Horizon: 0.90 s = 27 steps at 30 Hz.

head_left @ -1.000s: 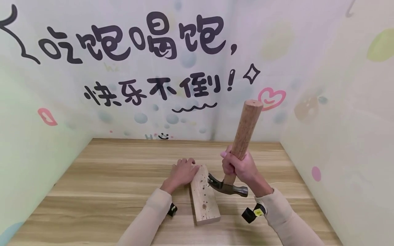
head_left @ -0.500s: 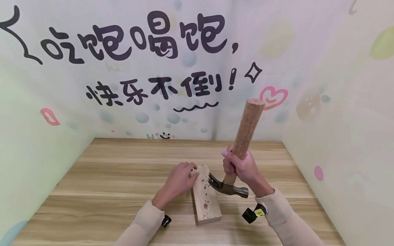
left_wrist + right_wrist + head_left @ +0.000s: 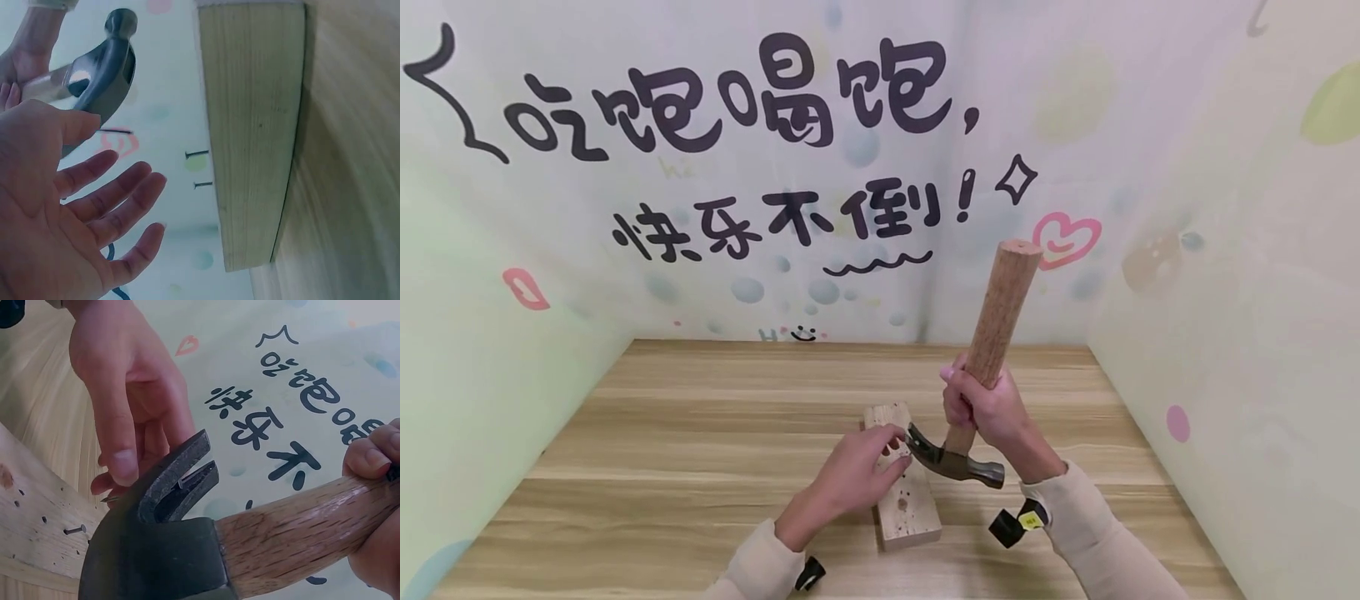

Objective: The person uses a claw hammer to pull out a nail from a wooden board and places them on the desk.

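My right hand [image 3: 988, 408] grips a claw hammer [image 3: 1000, 308] by its wooden handle near the head, with the handle pointing up. A nail [image 3: 117, 131] is caught in the slot of the claw, its point sticking out. Close to this nail and the claw is my left hand [image 3: 857, 467], its thumb and fingers apart and loosely bent in the left wrist view. Beneath lies a wooden block [image 3: 910, 517] dotted with small dark holes. Two nails, an upper nail [image 3: 197, 154] and a lower nail [image 3: 203, 184], stand partly out of its top face.
The block rests on a wood-grain table [image 3: 700, 417]. A printed wall [image 3: 737, 183] with dark lettering rises at the back, and plain-toned side walls stand left and right. Each wrist carries a small black camera, such as the right camera [image 3: 1006, 527].
My left hand has left the far end of the block and come nearer, over the block to the hammer's claw. The right hand and hammer have stayed almost still.
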Tool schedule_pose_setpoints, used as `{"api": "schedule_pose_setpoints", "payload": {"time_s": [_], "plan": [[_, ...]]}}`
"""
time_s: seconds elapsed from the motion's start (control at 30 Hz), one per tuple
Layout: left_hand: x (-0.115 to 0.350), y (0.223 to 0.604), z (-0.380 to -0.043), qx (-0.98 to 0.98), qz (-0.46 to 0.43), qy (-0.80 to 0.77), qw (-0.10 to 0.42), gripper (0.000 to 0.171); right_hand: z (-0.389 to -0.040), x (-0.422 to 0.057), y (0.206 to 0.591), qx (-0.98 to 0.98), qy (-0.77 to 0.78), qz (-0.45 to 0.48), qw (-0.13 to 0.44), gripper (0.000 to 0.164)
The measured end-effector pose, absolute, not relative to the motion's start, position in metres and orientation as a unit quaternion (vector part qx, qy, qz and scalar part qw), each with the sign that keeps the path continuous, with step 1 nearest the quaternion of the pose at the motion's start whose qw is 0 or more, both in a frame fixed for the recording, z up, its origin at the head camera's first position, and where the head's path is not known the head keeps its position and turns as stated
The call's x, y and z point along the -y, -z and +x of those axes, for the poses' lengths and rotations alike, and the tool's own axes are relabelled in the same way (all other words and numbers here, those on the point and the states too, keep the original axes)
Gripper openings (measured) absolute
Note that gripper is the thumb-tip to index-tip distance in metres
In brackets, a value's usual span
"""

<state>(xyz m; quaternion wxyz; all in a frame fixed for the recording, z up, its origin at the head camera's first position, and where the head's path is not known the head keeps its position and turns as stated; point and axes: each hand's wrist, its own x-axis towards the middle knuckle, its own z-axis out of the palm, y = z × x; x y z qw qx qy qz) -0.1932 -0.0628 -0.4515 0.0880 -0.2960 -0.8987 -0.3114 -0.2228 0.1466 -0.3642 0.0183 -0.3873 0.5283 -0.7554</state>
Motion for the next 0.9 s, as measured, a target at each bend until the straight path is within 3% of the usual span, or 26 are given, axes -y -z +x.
{"api": "schedule_pose_setpoints", "payload": {"time_s": [0.5, 0.9], "plan": [[0.055, 0.464, -0.19, 0.88, -0.304, 0.306, 0.198, 0.01, -0.221, -0.14, 0.367, -0.533, 0.755, -0.381, 0.024, 0.022], [0.058, 0.466, -0.188, 0.875, -0.301, 0.311, 0.218, 0.007, -0.222, -0.139, 0.374, -0.536, 0.764, -0.36, 0.025, 0.022]]}}
